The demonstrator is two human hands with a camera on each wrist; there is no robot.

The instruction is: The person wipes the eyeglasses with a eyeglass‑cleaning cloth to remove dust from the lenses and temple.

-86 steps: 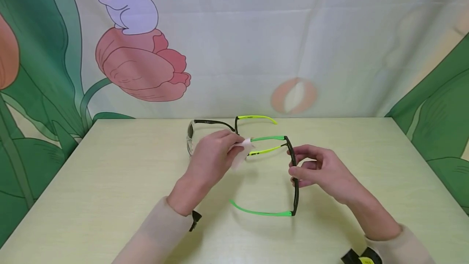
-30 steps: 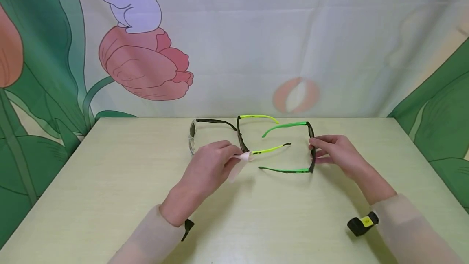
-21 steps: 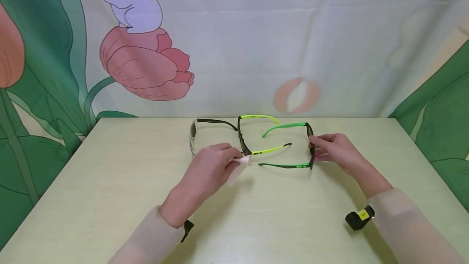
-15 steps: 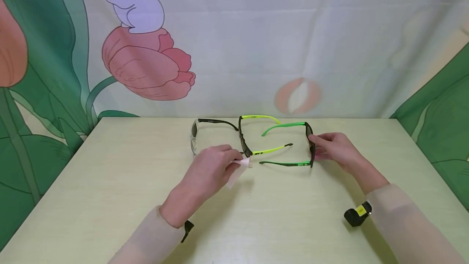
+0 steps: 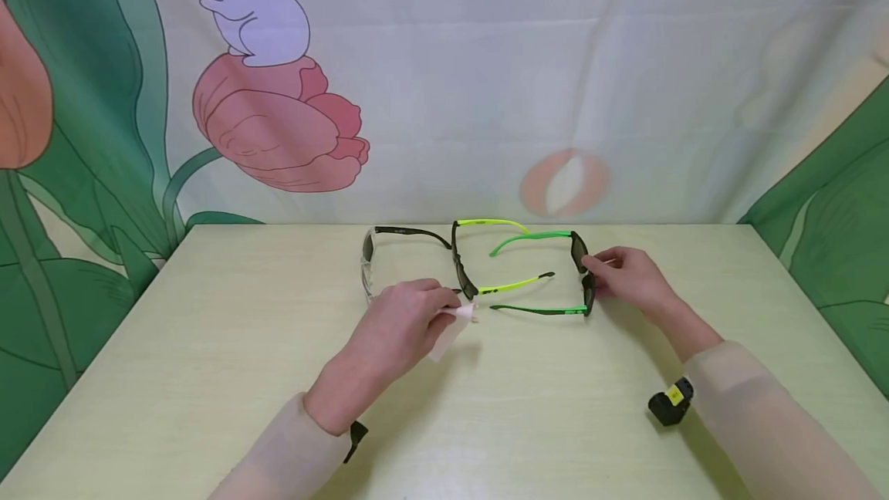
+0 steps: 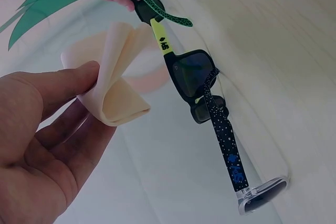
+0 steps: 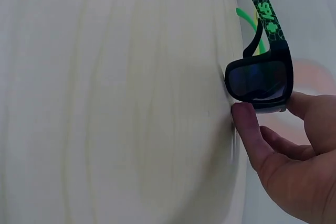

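A pale folded cloth (image 6: pixel 116 69) is pinched between the thumb and fingers of the left hand (image 5: pixel 396 326), over the table (image 5: pixel 208 407); its folds are hard to make out in the head view but are shown plainly from the left wrist. The green-armed sunglasses (image 5: pixel 579 247) are gripped near the bridge by the right hand (image 5: pixel 635 280), rightmost of three pairs, arms pointing left. The fingertips behind the lenses are mostly hidden in the head view, and whether the table is touched by the lower rims cannot be told.

The yellow-armed sunglasses (image 5: pixel 466 282) are set in the middle, the tip of their far arm seen close to the far green arm; contact cannot be judged. The clear-framed sunglasses (image 5: pixel 369 247) are placed leftmost, their near arm largely covered by the left hand in the head view, its speckled surface revealed from the left wrist. The rabbit (image 5: pixel 260 18) printed on the backdrop (image 5: pixel 451 99) is cut off at the top.
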